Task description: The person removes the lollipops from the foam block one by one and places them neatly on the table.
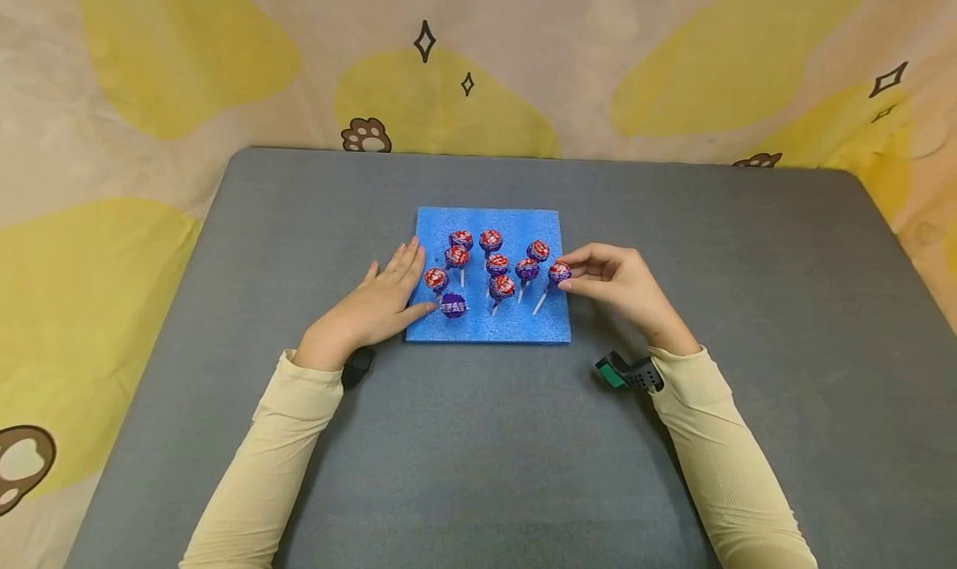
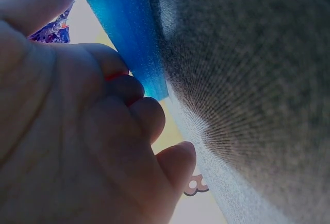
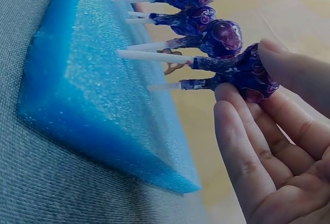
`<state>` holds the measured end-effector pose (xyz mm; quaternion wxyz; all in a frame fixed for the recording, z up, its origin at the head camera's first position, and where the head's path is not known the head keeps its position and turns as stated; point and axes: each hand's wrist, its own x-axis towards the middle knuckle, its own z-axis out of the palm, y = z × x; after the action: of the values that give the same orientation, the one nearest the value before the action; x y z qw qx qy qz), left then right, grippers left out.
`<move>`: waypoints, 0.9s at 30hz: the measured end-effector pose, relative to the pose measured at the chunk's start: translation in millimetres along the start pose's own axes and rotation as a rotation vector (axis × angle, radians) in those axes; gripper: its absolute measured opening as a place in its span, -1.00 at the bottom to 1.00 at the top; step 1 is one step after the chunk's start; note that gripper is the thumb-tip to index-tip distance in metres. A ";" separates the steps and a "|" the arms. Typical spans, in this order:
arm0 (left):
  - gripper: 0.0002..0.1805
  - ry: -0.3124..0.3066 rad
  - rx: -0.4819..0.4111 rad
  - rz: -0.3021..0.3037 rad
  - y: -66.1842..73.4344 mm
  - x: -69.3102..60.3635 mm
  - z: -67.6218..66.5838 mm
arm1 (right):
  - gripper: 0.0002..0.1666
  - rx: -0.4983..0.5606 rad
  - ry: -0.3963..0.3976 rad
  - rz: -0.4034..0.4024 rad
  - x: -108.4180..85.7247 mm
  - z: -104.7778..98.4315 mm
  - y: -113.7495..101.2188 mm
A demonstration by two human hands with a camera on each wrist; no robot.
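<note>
At the blue foam block's right side: the right hand (image 1: 616, 286) pinches a wrapped lollipop (image 1: 559, 272) by its head, between thumb and fingers.
Held stick (image 1: 540, 301): slants down and leftward to the blue foam block (image 1: 516, 328); cannot tell whether its tip is sunk in or merely touching.
Left edge: the left hand (image 1: 377, 303) lies with fingers extended along the block, thumb reaching over the top; it grips no lollipop.
Hands: well apart, on opposite sides of the block.
Stick risk: a sideways push on the head could bend the stick or tear the foam, in my judgement.
Neighbour risk: two lollipops stand just beside the held one, the nearer (image 1: 527, 269) and the farther (image 1: 537, 251); crowding fingers could knock either askew.
Thumb risk: the near-left lollipop (image 1: 453, 306) sits beside the left thumb; a careless shift could tilt it.
Block risk: uneven pressure could slide the light-looking foam across the table (image 1: 478, 453).
</note>
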<state>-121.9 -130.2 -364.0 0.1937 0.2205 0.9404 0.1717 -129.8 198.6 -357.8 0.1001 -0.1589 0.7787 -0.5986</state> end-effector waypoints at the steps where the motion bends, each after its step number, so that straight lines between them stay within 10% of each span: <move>1: -0.15 0.000 -0.002 0.000 0.1 0.1 -0.2 | -0.67 0.007 0.006 -0.002 -0.2 -0.7 -0.4; 27: -0.15 0.000 0.015 0.008 0.7 -0.6 -1.3 | -0.82 0.389 0.130 0.038 -0.8 -41.5 35.5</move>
<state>-121.7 -130.2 -362.4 0.1914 0.2258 0.9407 0.1657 -147.9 244.5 -381.1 0.0899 -0.0830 0.6560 -0.7447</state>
